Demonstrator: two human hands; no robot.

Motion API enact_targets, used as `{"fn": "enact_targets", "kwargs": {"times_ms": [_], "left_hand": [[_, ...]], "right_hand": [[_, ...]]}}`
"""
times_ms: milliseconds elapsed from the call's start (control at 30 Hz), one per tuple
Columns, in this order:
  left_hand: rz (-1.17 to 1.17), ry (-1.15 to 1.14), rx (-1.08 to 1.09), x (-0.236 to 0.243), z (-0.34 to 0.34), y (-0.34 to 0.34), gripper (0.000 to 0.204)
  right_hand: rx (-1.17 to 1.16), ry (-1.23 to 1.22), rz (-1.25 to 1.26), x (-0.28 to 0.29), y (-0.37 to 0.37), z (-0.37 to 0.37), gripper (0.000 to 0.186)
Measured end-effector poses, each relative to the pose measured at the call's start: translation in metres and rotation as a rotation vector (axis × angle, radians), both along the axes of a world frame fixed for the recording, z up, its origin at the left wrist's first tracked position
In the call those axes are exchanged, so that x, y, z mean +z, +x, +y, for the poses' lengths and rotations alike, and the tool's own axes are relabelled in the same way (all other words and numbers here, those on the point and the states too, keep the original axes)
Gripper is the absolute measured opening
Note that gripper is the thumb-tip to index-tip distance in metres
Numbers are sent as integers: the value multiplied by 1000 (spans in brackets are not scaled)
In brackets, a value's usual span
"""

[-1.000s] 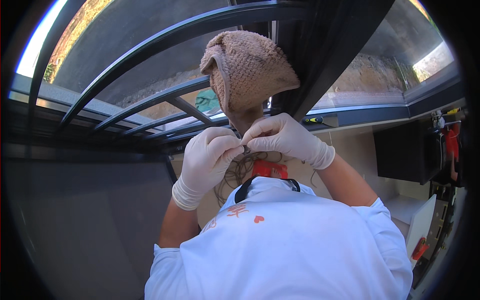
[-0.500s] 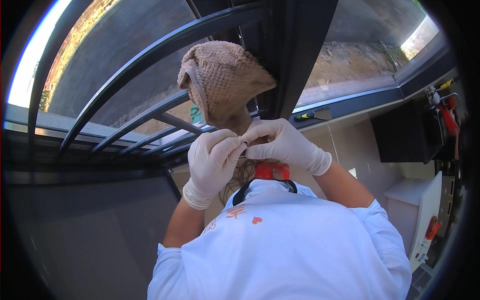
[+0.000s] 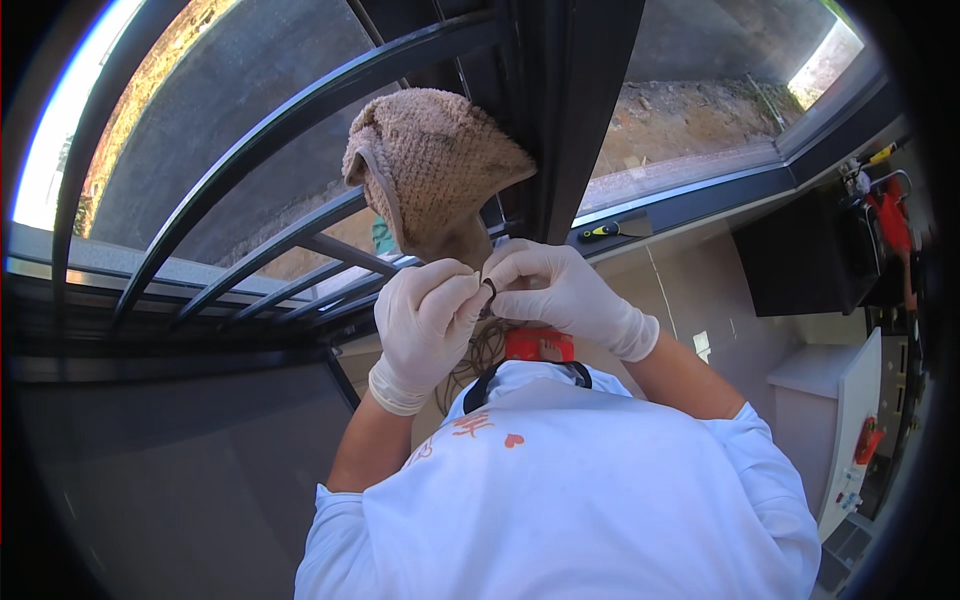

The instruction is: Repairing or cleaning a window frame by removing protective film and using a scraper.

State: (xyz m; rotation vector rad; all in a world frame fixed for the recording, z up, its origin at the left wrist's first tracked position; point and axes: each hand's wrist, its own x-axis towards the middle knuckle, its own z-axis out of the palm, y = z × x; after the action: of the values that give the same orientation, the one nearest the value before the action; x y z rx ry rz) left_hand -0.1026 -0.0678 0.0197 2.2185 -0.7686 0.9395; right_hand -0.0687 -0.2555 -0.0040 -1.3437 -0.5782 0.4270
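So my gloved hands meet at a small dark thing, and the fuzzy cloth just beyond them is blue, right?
Not quite: the fuzzy cloth is brown, as the head view shows. The rest holds: your gloved left hand and right hand meet at a small dark thing.

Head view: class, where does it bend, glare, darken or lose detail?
In the head view, the dark bar bows; the upper-left strip glares white; the grey panel is dim; the towel keeps its texture; the dark item between left hand and right hand is too small to identify.
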Motion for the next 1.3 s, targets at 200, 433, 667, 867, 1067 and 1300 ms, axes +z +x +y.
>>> {"fn": "enact_targets", "kwargs": {"times_ms": [200, 433, 667, 867, 1067, 1300], "left_hand": [[106, -9, -26, -1, -1, -7, 23], [132, -302, -6, -5, -9, -11, 25], [150, 105, -66, 21, -17, -2, 30], [570, -416, -67, -5, -28, -6, 11], [1280, -762, -194, -21, -34, -3, 13], [1336, -665, -284, -49, -38, -1, 25]], "right_hand": [[-183, 61, 208, 14, -7, 0, 12], [-254, -83, 196, 29, -13, -7, 7], [-368, -241, -359, 24, -14, -14, 16], [-516, -473, -770, 27, -14, -19, 16], [-568, -576, -881, 12, -24, -28, 14], [-544, -548, -501, -28, -39, -47, 12]]}}
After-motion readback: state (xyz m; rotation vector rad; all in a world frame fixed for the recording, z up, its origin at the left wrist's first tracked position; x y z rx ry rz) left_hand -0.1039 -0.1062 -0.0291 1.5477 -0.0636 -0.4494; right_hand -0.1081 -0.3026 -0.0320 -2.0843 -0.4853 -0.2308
